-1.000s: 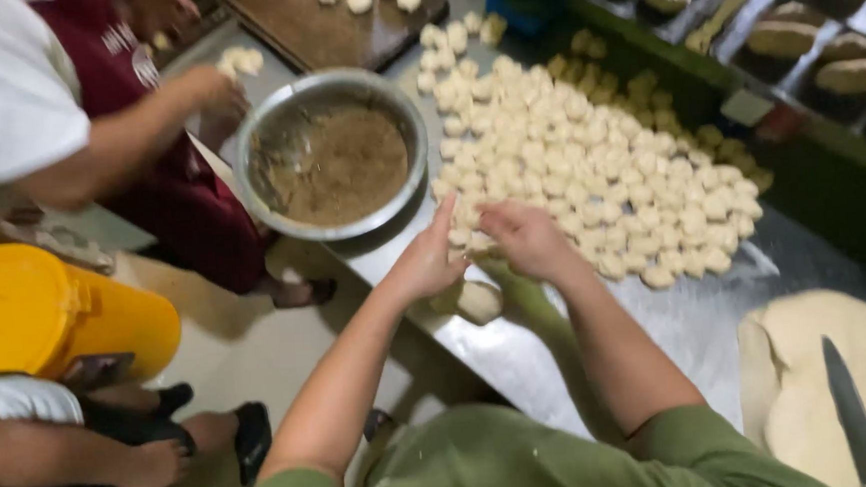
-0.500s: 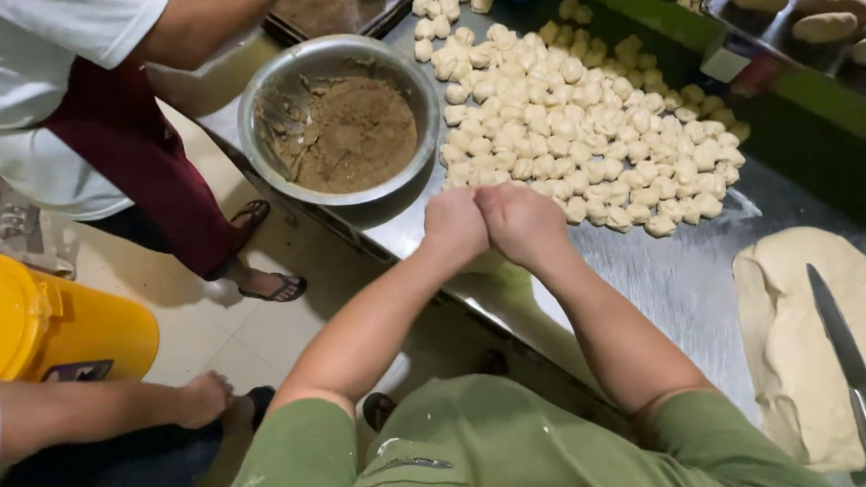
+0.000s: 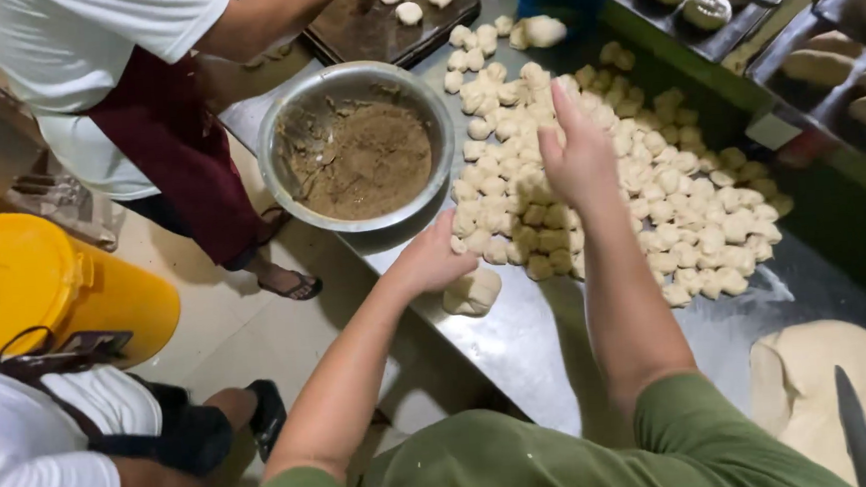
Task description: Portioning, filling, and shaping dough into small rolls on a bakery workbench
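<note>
Your left hand (image 3: 432,259) rests loosely curled at the worktop (image 3: 519,338) edge, touching a dough lump (image 3: 473,291) at its 5 o'clock (nearer than anything else). Your right hand (image 3: 580,154) hovers flat and spread over the dough pieces (image 3: 651,200); its palm is hidden.

One metal bowl (image 3: 357,148), one yellow bucket (image 3: 45,287), one knife (image 3: 858,428), perhaps a hundred dough pieces (image 3: 589,174).

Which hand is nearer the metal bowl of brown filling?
Left. The left hand sits just below the bowl's rim; the right hand hovers farther off, over the dough pieces.
</note>
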